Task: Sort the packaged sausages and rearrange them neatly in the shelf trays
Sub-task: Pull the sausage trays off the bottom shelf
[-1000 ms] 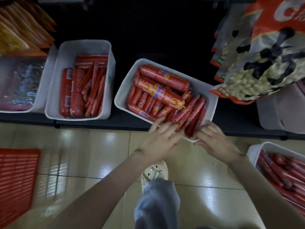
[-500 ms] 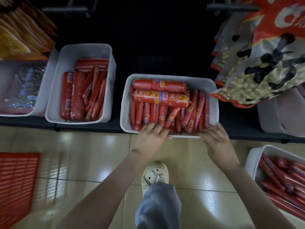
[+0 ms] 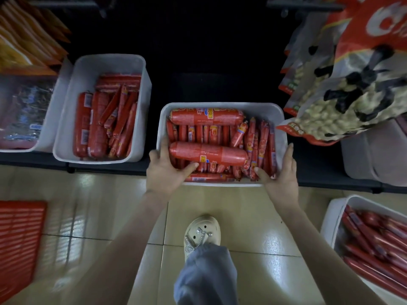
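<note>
Sausages in red wrappers (image 3: 211, 132) fill the white rectangular plastic tray (image 3: 220, 105) that we hold at the front edge of the black shelf (image 3: 319, 170). Our left hand (image 3: 164, 172) takes the near left corner: the fingers lie up the outside of the wall and the thumb reaches inside over the packs, so the grip pinches the wall. Our right hand (image 3: 280, 175) does the same at the near right corner (fingers straight along the outer wall, thumb inside). On top lie the far thick red roll (image 3: 207, 116), close to the far wall, and the near thick red roll (image 3: 207, 153), both with their long axes running left to right. The thin sausages beneath mostly point front to back, and a few right of centre lean aslant. To the left on the shelf stands a second white tray (image 3: 66, 128) of mixed sausages, and a third white tray (image 3: 330, 216) sits on the tiled floor (image 3: 242, 205) at our right.
</note>
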`<state>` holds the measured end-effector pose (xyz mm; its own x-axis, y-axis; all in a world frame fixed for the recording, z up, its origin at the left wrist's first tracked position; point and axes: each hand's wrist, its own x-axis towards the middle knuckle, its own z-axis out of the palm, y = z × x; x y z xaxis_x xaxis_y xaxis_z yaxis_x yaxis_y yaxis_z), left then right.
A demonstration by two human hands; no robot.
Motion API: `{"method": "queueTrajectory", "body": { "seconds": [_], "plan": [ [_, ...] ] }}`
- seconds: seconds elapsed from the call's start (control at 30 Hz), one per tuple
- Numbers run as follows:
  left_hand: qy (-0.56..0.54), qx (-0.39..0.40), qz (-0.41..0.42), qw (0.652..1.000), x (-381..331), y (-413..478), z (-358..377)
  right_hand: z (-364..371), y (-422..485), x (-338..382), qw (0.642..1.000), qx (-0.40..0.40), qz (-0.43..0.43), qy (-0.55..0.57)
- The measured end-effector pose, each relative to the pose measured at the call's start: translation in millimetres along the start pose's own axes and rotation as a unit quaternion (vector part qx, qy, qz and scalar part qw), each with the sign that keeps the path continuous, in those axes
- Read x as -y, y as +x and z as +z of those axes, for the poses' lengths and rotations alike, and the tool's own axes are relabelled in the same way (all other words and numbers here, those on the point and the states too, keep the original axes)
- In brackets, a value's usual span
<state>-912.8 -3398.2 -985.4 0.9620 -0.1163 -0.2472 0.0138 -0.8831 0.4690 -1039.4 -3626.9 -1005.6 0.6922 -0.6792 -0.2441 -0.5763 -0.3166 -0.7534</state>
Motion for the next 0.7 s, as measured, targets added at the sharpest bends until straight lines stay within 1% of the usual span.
{"method": "queueTrajectory", "body": {
  "seconds": [0.1,0.17,0.23,0.3,0.33,0.4,0.43,0.5,0.53,0.6,0.7],
  "plan": [
    [-0.011,0.014,-0.011,1.0,6.2,-10.7,-3.4,-3.1,-14.0,0.2,1.0,0.014,0.021,-0.002],
    [-0.023,0.02,-0.01,0.999,15.3,-24.4,-5.0,-7.1,-32.7,-1.2,0.999,0.02,0.03,-0.029],
    [-0.061,0.041,-0.009,0.997,26.9,-35.4,-5.0,-15.9,-43.4,-1.3,0.999,0.013,0.034,-0.037],
    [-0.169,0.065,-0.043,0.983,40.4,-31.4,-4.7,-21.7,-34.2,0.0,0.998,-0.006,0.067,0.006],
    [-0.229,0.068,-0.064,0.969,45.9,-25.8,-5.2,-22.2,-23.8,-0.2,0.995,-0.006,0.09,0.049],
    [-0.304,0.086,-0.099,0.943,48.9,-12.4,-8.2,-21.2,-2.9,0.5,0.976,0.028,0.123,0.177],
    [-0.334,0.101,-0.108,0.931,46.0,-7.4,-10.8,-19.3,4.2,-0.6,0.964,0.054,0.134,0.222],
    [-0.4,0.124,-0.114,0.901,36.6,-2.1,-13.0,-15.3,10.6,-4.0,0.954,0.093,0.14,0.25],
    [-0.418,0.128,-0.109,0.893,32.7,-1.6,-13.8,-14.2,10.9,-6.9,0.951,0.104,0.142,0.255],
    [-0.425,0.135,-0.096,0.89,27.5,-5.0,-17.2,-17.0,6.2,-10.9,0.944,0.124,0.143,0.27],
    [-0.433,0.17,-0.083,0.882,24.6,-22.4,-26.4,-33.8,-15.2,-10.6,0.944,0.143,0.119,0.271]
  ]
}}
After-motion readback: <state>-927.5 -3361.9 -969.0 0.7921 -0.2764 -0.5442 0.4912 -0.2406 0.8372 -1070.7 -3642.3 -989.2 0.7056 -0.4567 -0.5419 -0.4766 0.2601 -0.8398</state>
